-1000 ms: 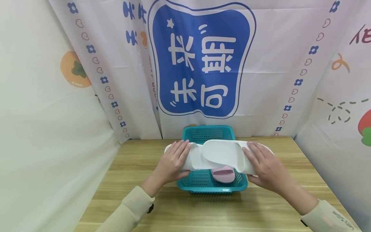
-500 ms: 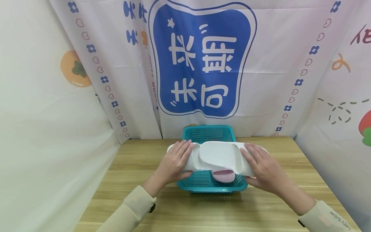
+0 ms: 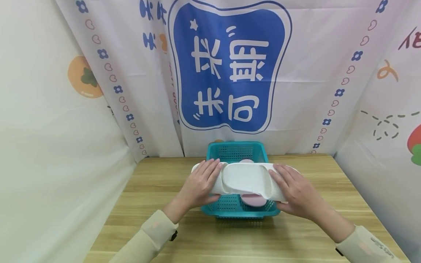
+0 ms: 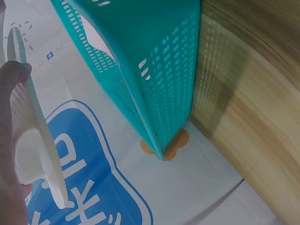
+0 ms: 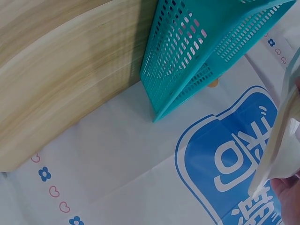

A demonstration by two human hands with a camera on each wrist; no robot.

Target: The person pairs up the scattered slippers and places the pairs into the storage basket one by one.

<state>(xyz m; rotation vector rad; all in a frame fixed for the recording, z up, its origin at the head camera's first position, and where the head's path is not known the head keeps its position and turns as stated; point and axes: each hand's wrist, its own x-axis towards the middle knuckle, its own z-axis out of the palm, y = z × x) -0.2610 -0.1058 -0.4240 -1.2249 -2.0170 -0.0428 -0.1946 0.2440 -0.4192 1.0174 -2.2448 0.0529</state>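
Observation:
Two white slippers overlap end to end over the basket in the head view. My left hand (image 3: pixel 198 184) grips the left slipper (image 3: pixel 216 184) round its strap end, fingers on top and thumb below. Round the strap end of the right slipper (image 3: pixel 245 177), my right hand (image 3: pixel 297 188) holds in the same way. The right slipper's bare footbed faces me, its other end lapping onto the left one. In the left wrist view a white slipper (image 4: pixel 29 154) shows edge-on; the right wrist view catches a slipper (image 5: pixel 276 140) at its right edge.
Below the slippers a teal perforated basket (image 3: pixel 230 212) stands on the wooden table (image 3: pixel 210 241). A pink slipper (image 3: pixel 254 200) lies in it, partly hidden by the white ones. Behind hangs a white printed cloth (image 3: pixel 302 91) with a blue panel.
The hands have drawn closer together, the right one moving left most. The right slipper has slid further over the left one, and the pink slipper's far end now shows above them.

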